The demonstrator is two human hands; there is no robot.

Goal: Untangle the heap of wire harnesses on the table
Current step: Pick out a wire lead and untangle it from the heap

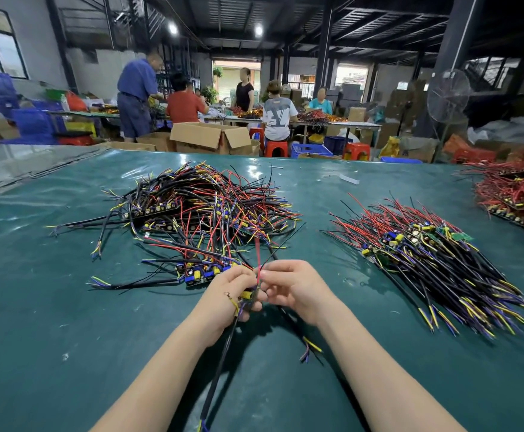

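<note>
One harness held up at lower centre, clear of the tangled heap.

Left hand [234, 289] is closed around a small circuit board [247, 295]; right hand [292, 286] is pinched on its red wire [257, 260] with fingertips [265, 272] together. A black cable [220, 366] is hung down toward the bottom edge. Tangled heap [198, 210] is sat on the green table [52, 307] at centre left, sorted pile [435, 260] at right, red-wire pile [516, 194] at far right. Workers are seen at benches along the top.
</note>
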